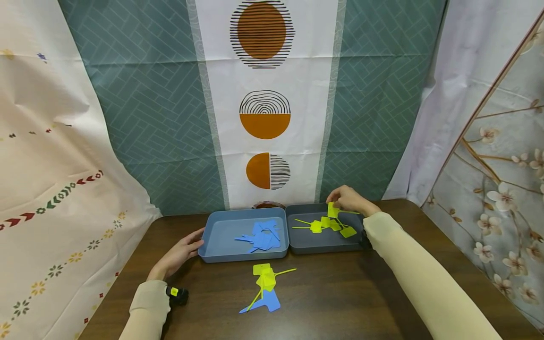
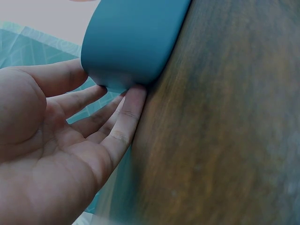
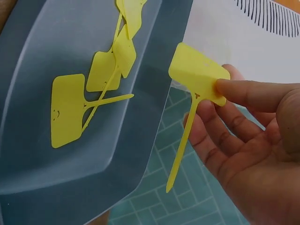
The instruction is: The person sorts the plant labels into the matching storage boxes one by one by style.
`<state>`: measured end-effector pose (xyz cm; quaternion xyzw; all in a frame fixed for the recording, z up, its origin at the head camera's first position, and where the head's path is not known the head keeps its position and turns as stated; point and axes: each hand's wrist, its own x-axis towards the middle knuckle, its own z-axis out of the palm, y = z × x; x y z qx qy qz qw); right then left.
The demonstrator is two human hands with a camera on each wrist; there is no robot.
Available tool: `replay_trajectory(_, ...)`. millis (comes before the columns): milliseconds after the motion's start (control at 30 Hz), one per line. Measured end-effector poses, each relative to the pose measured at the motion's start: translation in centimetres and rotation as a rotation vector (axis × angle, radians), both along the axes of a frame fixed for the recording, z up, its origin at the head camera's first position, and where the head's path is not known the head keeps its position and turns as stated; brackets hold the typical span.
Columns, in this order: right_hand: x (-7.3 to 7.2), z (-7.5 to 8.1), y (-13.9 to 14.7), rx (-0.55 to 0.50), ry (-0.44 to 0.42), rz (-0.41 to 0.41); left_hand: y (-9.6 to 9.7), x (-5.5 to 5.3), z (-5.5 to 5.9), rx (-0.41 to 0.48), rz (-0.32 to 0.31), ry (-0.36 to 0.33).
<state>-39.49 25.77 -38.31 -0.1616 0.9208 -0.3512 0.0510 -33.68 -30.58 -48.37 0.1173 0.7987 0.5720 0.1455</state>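
Observation:
Between thumb and fingers, my right hand (image 1: 346, 198) pinches a yellow plant label (image 3: 199, 75) by its flat head, its stem hanging down. That label is at the back of the dark grey tray (image 1: 303, 248), above several yellow plant labels (image 3: 68, 110) lying inside. My left hand (image 1: 180, 255) touches the left end of the blue tray (image 2: 133, 37) with its fingertips, fingers mostly straight. Overlapping blue plant labels (image 1: 263, 238) lie in the right half of the blue tray. In front of the trays, a small pile of yellow labels (image 1: 266, 278) partly covers blue ones (image 1: 272, 301) on the table.
Both trays stand side by side at the back of the dark wooden table (image 1: 331, 302). Behind them hangs a green and white patterned curtain (image 1: 170, 118). Floral cloth (image 1: 501, 226) borders the right side, with a patterned cream cloth (image 1: 63, 212) on the left.

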Motion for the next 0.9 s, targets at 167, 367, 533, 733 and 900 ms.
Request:
replay_trajectory(167,0.0,-0.1,-0.2,0.028,-0.023,0.013,0.1,-0.1,-0.1,0.0,-0.005,0.004)
replay_trajectory(367,0.3,0.2,-0.2,0.053,-0.017,0.004,0.3,-0.2,0.1,0.0,-0.007,0.006)
replay_trajectory(533,0.4,0.1,-0.4,0.056,-0.011,0.023,0.2,-0.2,0.0,-0.008,-0.007,0.008)
replay_trajectory(733,0.8,0.2,-1.2,0.036,0.001,0.052,0.1,0.0,-0.1,-0.012,0.005,-0.006)
replay_trajectory(900,1.7,0.7,-2.2,-0.006,0.014,0.105,0.1,0.1,0.0,-0.013,0.011,-0.003)
